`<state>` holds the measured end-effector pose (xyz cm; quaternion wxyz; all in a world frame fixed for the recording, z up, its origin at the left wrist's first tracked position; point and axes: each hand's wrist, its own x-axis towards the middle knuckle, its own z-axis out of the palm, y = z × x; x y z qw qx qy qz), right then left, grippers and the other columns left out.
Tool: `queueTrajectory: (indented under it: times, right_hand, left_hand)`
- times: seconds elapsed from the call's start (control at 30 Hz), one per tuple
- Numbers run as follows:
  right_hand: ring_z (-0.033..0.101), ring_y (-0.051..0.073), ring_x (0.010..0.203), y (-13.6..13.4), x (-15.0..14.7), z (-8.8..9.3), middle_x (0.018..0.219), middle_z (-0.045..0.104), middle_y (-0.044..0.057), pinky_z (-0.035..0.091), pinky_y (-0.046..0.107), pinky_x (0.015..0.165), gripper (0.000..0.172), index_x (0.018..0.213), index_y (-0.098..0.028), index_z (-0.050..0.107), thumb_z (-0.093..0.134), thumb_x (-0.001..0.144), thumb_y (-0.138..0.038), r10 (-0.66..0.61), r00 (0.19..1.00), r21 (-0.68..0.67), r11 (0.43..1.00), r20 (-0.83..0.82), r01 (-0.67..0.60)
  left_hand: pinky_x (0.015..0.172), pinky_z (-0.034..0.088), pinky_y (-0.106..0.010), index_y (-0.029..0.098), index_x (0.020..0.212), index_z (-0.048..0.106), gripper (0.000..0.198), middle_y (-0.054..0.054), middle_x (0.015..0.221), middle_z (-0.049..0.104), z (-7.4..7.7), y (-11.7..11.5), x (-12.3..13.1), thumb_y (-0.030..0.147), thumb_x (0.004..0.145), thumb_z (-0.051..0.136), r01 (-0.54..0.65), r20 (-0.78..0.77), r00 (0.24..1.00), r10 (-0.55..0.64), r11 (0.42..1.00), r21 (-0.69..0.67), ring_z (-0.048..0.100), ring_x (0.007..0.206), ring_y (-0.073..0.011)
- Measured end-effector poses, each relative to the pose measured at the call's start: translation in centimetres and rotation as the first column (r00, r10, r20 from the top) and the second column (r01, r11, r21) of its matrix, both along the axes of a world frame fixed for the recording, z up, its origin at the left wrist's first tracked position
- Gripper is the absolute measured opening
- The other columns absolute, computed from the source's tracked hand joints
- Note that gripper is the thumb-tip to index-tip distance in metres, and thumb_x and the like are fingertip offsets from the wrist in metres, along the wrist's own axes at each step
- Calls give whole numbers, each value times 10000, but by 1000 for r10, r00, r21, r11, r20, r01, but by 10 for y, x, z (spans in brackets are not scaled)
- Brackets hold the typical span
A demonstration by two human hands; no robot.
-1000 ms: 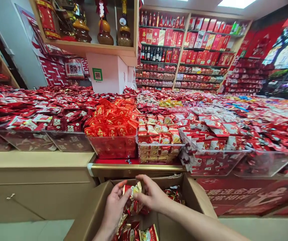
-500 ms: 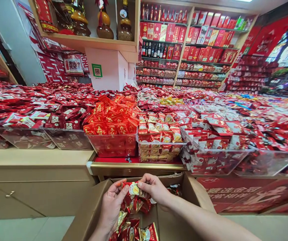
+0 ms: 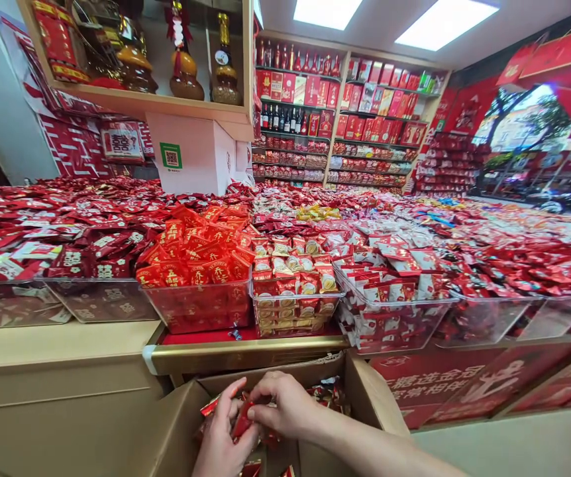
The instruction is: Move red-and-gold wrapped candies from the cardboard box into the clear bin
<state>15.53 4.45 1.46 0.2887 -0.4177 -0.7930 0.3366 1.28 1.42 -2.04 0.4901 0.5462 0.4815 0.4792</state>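
Both hands are over an open cardboard box (image 3: pixel 173 424) with red and gold candy packets inside. My left hand (image 3: pixel 226 434) has its fingers curled around a red packet (image 3: pixel 242 421). Thumb and fingers of my right hand (image 3: pixel 278 405) pinch the same packet from the right side. More packets lie under and around the hands, partly hidden by them. Beyond the box, a clear bin (image 3: pixel 298 308) holds neatly stacked red and gold packets.
A bin of bright red packets (image 3: pixel 196 305) stands left of the stacked bin, and one of white and red packets (image 3: pixel 395 324) stands right. The counter's gold edge (image 3: pixel 250 344) runs behind the box. Shelves (image 3: pixel 338 106) rise at the back.
The view has shifted, with the ceiling lights now showing. Both hands are lower in the box, and the packet's yellow-printed face no longer shows between them.
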Motion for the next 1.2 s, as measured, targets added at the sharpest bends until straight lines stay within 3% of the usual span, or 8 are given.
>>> queueTrajectory:
  times: [0.1,0.23,0.33,0.43,0.53,0.7,1.07,1.2]
  right_hand:
    - [518,110,632,-1,7,17,664,596,3,383,194,599,99,721,-180,647,583,680,-243,13,999,41,999,33,-14]
    - [518,110,659,2,37,81,700,591,4,383,200,617,121,757,-178,596,499,750,-249,-90,992,219,970,-89,108]
    - [515,116,684,18,67,135,735,581,7,380,220,640,104,807,-178,538,461,767,-236,-283,942,372,867,-181,332]
    - [506,118,670,41,89,165,740,580,7,366,227,628,91,817,-175,522,468,745,-192,-398,912,494,777,-97,391]
    - [508,121,672,59,97,172,738,585,8,358,229,623,98,813,-174,530,471,735,-166,-463,886,512,770,37,381]
    - [511,121,686,66,97,167,748,591,10,352,221,627,86,791,-166,534,485,724,-143,-503,852,478,790,147,384]
    - [528,127,731,82,93,161,820,609,34,354,210,617,147,845,-168,503,453,724,-101,-478,830,447,833,287,325]
    - [544,146,734,90,91,156,834,613,49,351,211,578,137,845,-167,506,457,722,-128,-504,735,441,844,453,307]
  left_hand:
    - [728,482,-303,246,1148,318,531,-9,810,630,4,-3,3,286,689,582,19,80,997,-21,1000,18,605,787,-187]
    - [629,470,-248,258,1149,328,526,8,778,613,5,-4,3,313,692,584,-87,97,992,82,995,52,583,705,-164]
    - [611,456,-239,256,1160,329,508,9,776,592,-3,-1,1,319,711,560,-92,38,995,90,995,37,562,695,-157]
    - [634,456,-248,267,1169,317,487,8,795,576,-11,1,1,324,733,527,-61,-2,998,61,998,19,558,696,-152]
    - [654,459,-258,273,1162,321,480,13,796,577,-14,2,0,335,731,524,-42,-9,999,42,999,13,562,682,-151]
    - [642,453,-251,261,1160,303,467,9,803,567,-15,4,-4,333,745,503,-25,-31,999,25,1000,7,556,672,-144]
    - [625,441,-256,229,1121,358,476,10,776,571,-14,3,-2,383,705,532,-4,-5,1000,4,1000,-30,572,678,-159]
    - [621,438,-262,226,1123,350,474,6,782,566,-13,2,-2,382,711,523,10,-16,1000,-11,999,-42,569,689,-164]
